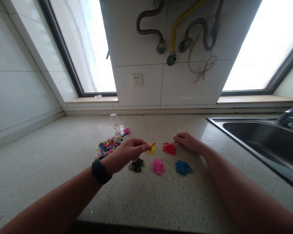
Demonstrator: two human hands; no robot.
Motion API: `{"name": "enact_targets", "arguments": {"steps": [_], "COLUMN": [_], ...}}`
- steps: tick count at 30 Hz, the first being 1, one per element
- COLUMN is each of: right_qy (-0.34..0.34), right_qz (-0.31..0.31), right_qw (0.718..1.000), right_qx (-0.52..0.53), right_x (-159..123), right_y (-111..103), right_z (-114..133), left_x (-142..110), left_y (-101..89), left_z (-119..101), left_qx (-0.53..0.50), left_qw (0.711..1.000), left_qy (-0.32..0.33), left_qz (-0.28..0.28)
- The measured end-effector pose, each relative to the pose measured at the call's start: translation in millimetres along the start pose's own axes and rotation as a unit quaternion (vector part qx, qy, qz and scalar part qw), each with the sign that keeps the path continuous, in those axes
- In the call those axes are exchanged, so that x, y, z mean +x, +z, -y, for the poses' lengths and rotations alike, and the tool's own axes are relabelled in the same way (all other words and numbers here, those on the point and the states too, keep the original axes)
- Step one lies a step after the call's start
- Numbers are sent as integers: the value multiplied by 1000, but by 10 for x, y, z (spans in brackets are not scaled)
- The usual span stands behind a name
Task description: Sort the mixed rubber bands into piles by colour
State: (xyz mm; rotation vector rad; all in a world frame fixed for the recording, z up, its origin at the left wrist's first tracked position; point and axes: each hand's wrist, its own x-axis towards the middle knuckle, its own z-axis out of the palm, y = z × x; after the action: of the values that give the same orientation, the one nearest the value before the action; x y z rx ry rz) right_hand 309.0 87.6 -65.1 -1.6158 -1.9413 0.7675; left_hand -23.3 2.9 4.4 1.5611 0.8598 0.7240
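My left hand (130, 150) is closed, with a small red rubber band (152, 146) pinched between thumb and fingers. It hangs over the counter and partly hides the pile of yellow rubber bands (151, 151) and the mixed multicoloured pile (109, 145). My right hand (188, 141) rests on the counter just right of the red rubber band pile (169, 149). Its fingers are drawn together at the tips, and whether something is between them cannot be made out. Nearer to me lie piles of black (136, 165), pink (158, 166) and blue rubber bands (183, 167).
A clear bottle (114, 122) and a pink cap (126, 130) stand behind the mixed pile. A steel sink (254, 138) with a tap (291, 113) is set into the counter at the right. The tiled wall (141, 96) carries a socket (137, 80) and hoses.
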Motion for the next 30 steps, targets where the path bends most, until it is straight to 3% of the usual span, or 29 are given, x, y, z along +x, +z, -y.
{"name": "enact_targets", "arguments": {"steps": [10, 17, 21, 24, 30], "right_qy": [0, 6, 6, 2, -7], "right_qz": [-11, -15, -20, -20, -23], "right_qw": [999, 998, 996, 995, 997], "right_qx": [36, 66, 92, 97, 77], "right_x": [10, -14, -17, -11, -11], "right_y": [20, 19, 11, 15, 38], "right_z": [5, 60, 88, 90, 94], "left_x": [-196, -221, -58, 162, 687], "left_y": [206, 270, 300, 343, 457], "left_z": [-380, -487, -547, -543, -290], "left_qx": [-75, 23, 123, 240, 392], "left_qw": [997, 998, 990, 965, 913], "left_qy": [17, 54, 66, 104, 114], "left_qz": [-5, -5, 12, 20, -19]}}
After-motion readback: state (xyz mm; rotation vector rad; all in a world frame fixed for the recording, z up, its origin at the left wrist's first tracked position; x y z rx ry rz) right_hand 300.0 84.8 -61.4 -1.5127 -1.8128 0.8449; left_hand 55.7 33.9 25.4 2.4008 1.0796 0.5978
